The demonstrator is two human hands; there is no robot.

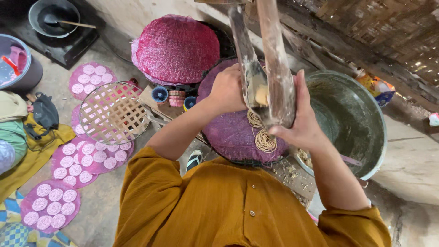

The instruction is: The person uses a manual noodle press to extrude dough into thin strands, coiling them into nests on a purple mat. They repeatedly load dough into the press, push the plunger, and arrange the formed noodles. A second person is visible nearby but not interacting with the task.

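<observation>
- Now mid-press, by the look of it: left hand point(227, 90) wrapped around the metal press point(253, 82), fingers closed on its left side.
- Right hand point(299, 120) cupped against the wooden lever point(277, 59), fingers curled shut around its lower end.
- Pale lump of dough point(261, 95) showing in the press, between the two hands.
- Thin noodle coils point(265, 140) lying on the purple mat point(228, 132) directly under the press, near the mat's right edge; one coil just above another.
- Big metal basin point(352, 114) touching the mat's right rim, some scraps at its near edge.
- Off to the left on the floor: bamboo lattice tray point(113, 112) over pink mats point(50, 206) loaded with round white noodle discs.
- Red domed mat point(177, 48) beyond the purple one; dark pot point(53, 17) at the far left corner of the floor.
- Judged next: steady downward squeeze on the lever while guiding the strand into a neat round, then shifting to a bare patch of mat.
</observation>
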